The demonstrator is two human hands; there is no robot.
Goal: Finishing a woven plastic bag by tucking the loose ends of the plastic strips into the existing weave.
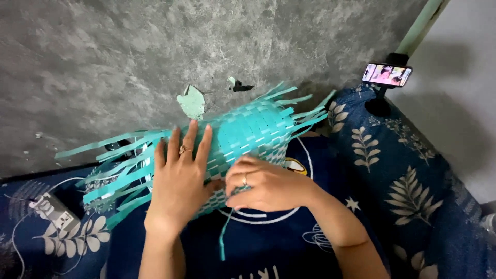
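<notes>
Head view, looking down on both hands at a half-woven basket. The left hand (180, 178) lies flat on the teal woven strip basket (248, 135), fingers extended and slightly spread, palm pressing the weave; a ring shows on one finger. The right hand (261, 185) is curled, its fingertips pinched together on a loose teal strip (223, 235) at the lower edge of the weave; the strip hangs down from the pinch toward the lap, and a ring shows on this hand too. The two hands sit just beside each other, the left thumb near the right knuckles. The basket lies on its side across the person's lap, its woven body between the hands and the wall, with unwoven strip ends (111, 165) fanning out to the left and shorter ends (305, 111) fanning to the right. Beneath it is dark blue fabric with a white circular print (268, 217). To the left and right lies a blue leaf-patterned cover (408, 181). A white charger block with cable (51, 209) rests on the cover at far left. At upper right a phone on a black stand (386, 75) has its screen lit. Behind everything is a mottled grey wall (129, 57) with a chipped patch (192, 102) showing green.
</notes>
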